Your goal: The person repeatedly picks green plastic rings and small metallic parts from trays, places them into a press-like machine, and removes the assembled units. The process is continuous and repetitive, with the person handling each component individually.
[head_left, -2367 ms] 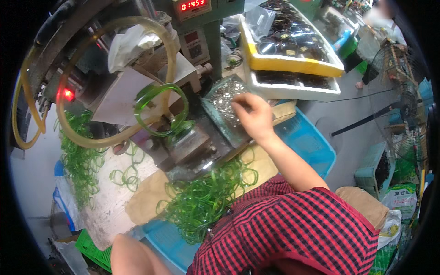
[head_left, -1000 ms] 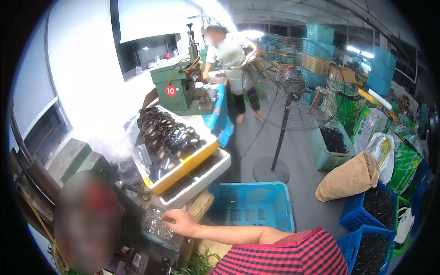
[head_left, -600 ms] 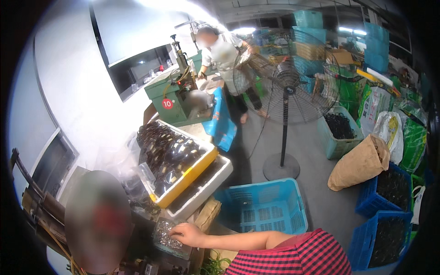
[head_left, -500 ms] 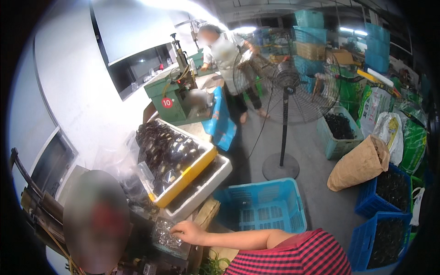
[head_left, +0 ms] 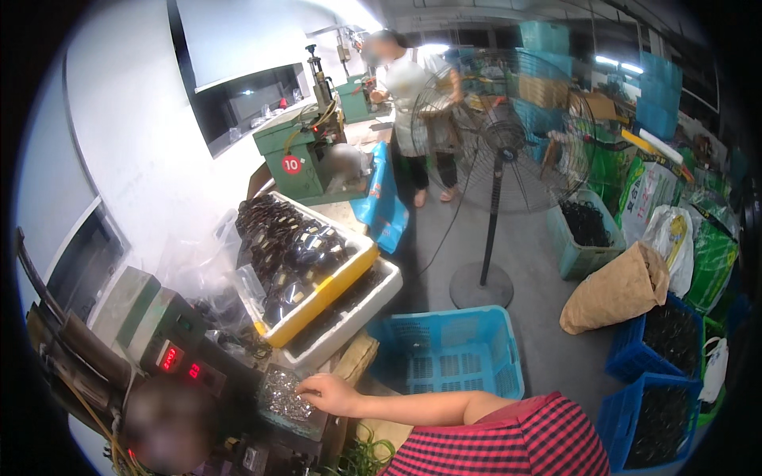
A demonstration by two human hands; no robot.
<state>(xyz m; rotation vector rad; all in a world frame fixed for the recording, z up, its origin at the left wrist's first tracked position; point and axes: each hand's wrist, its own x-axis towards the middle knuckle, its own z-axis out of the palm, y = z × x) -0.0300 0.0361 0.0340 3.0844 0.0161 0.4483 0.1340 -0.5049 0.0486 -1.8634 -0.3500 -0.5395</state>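
Note:
My right hand (head_left: 328,395) rests at the right edge of a small tray (head_left: 316,429) of tiny shiny metal parts (head_left: 287,394). Its fingers are curled and pressed together over the parts; whatever they pinch is too small to make out. The forearm reaches in from the lower right, below a red and black striped sleeve (head_left: 492,440). My left hand is not in view. Left of the tray stands a dark bench machine with a control box (head_left: 178,349) showing red digits; a blurred patch covers part of it.
Beyond the tray, a yellow-edged white box (head_left: 317,297) of dark flat parts sits on a white foam box (head_left: 387,285). A blue plastic crate (head_left: 508,349), a pedestal fan (head_left: 492,190) and a paper sack (head_left: 615,289) stand to the right. Another person (head_left: 413,103) stands behind a green machine (head_left: 290,159).
The view has shifted slightly, and the control box with red digits now shows at the left. My right hand stays at the tray. The other person has turned and stands more upright.

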